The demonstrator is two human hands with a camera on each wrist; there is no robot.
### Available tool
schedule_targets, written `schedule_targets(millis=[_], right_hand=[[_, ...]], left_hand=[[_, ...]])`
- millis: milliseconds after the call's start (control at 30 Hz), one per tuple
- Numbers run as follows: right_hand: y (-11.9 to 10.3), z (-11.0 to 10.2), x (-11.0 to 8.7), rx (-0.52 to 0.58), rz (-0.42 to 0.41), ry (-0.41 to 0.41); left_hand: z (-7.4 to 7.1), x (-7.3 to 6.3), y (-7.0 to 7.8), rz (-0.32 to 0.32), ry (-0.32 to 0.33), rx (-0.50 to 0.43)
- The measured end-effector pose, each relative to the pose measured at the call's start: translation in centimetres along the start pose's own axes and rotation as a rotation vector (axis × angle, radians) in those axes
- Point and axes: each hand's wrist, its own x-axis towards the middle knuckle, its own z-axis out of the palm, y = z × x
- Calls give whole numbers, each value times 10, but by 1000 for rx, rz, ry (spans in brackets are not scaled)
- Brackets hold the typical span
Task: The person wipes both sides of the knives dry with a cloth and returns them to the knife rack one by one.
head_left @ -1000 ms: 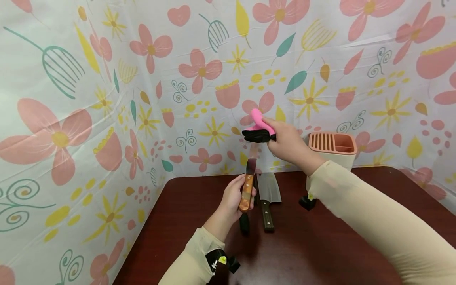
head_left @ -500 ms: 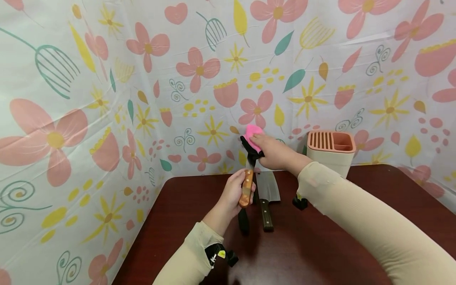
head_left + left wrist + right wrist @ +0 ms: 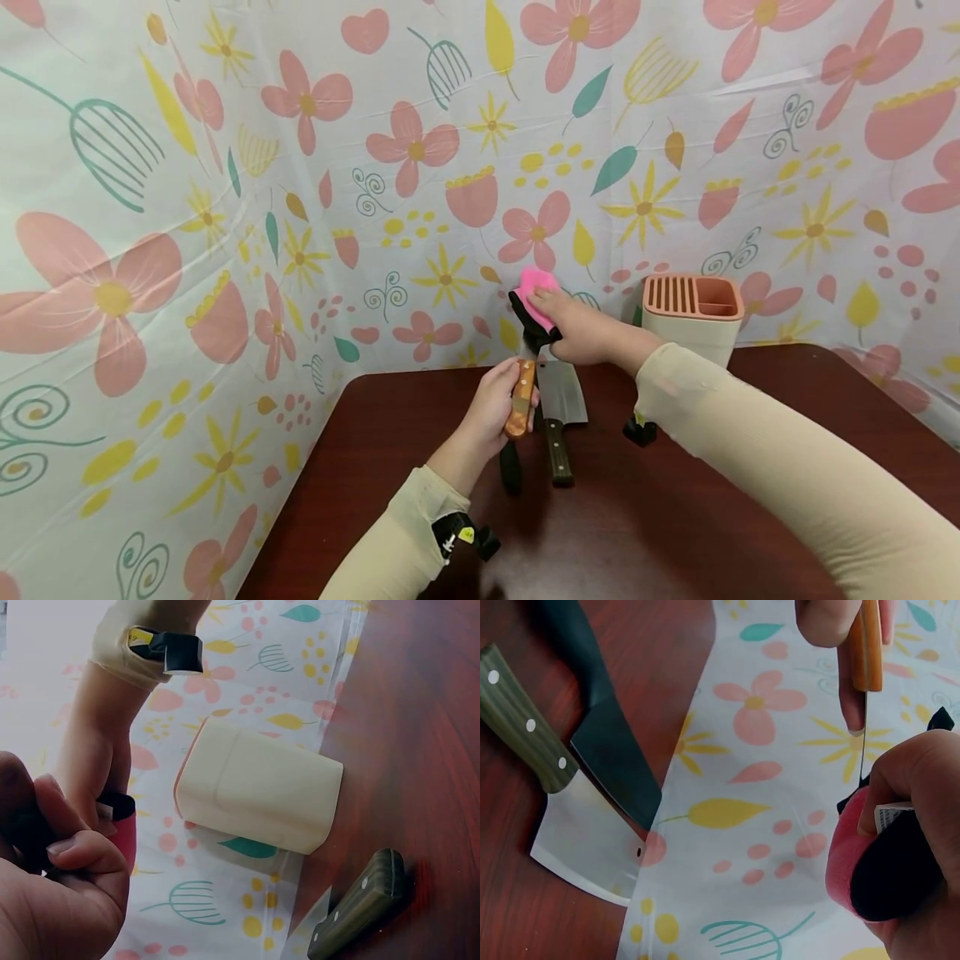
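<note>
My left hand (image 3: 489,410) grips a knife (image 3: 521,402) by its orange-brown wooden handle, the blade pointing away from me. In my right hand (image 3: 592,332) is a pink and black cloth (image 3: 537,302), bunched round the blade and hiding most of it. The right wrist view shows a thin strip of blade between the handle and the cloth (image 3: 844,859), which has a white label. Beneath the hands, a cleaver (image 3: 564,392) with a dark wooden handle lies on the table. Alongside it is a black knife (image 3: 615,761), partly hidden by my left hand in the head view.
A cream knife holder (image 3: 686,333) with a slotted orange top stands at the back right of the dark red-brown table (image 3: 660,517). Flower-patterned sheeting (image 3: 420,250) hangs behind the table and along its left side.
My right hand has come down and left with the cloth, from above the blade onto it. The left hand still holds the knife in nearly the same place.
</note>
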Motion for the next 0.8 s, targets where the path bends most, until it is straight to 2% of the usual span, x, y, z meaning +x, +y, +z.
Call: schedule_targets(millis=[433, 800], right_hand=[[-9, 4, -18, -7, -51, -12], [-22, 4, -38, -9, -100, -55]], left_hand=[[2, -1, -1, -9, 14, -8], [1, -2, -2, -9, 7, -10]])
